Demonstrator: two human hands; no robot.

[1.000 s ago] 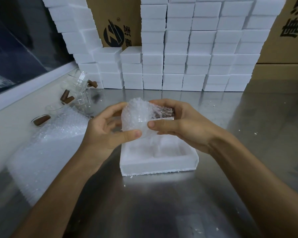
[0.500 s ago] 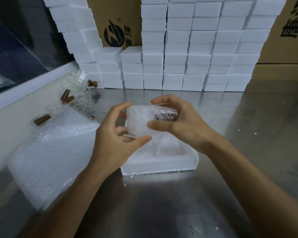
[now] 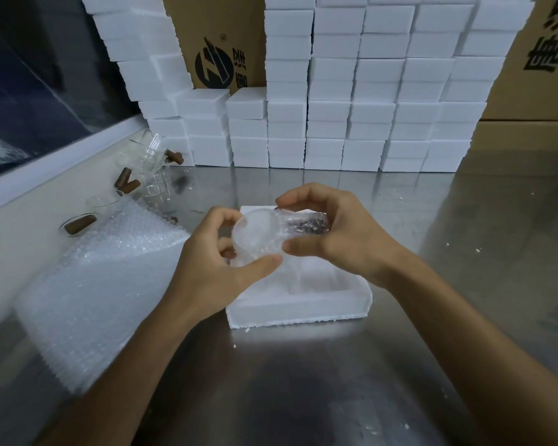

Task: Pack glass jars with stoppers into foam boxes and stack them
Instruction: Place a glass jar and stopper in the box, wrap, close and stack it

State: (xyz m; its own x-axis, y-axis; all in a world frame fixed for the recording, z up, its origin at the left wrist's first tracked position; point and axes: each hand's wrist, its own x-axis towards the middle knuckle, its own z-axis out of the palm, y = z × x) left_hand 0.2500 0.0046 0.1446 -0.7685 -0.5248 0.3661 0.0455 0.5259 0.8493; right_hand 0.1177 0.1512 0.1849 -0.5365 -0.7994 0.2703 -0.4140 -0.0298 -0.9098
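- both forearms reach in from the bottom edge and meet over the middle of the steel table (image 3: 303, 397).
- the left hand (image 3: 213, 262) is turned palm inward, its thumb lying along the underside of the wrapped jar (image 3: 271, 235) and its curled fingers closed on the jar's round end.
- the right hand (image 3: 339, 233) arches over from the right; its fingers curl over the top and its thumb presses from below, pinching the jar's narrower end where something dark shows through the wrap.
- the jar, covered in bubble wrap, lies roughly sideways in the air between the two hands, just above the open foam box (image 3: 303, 304).
- that box sits flat on the table, its moulded hollows partly visible beneath the hands; whether the jar touches it cannot be told.
- a pile of bubble wrap sheets (image 3: 94, 284) lies on the table to the left, beside the left forearm.
- beyond it, near the left wall, lie loose glass jars (image 3: 152, 162) with brown stoppers (image 3: 128, 185) among them.
- stacks of closed foam boxes (image 3: 368, 91) line the far edge of the table, several rows high.
- cardboard cartons (image 3: 219, 43) with dark printing stand behind the stacks.
- small white crumbs are scattered over the reflective tabletop.
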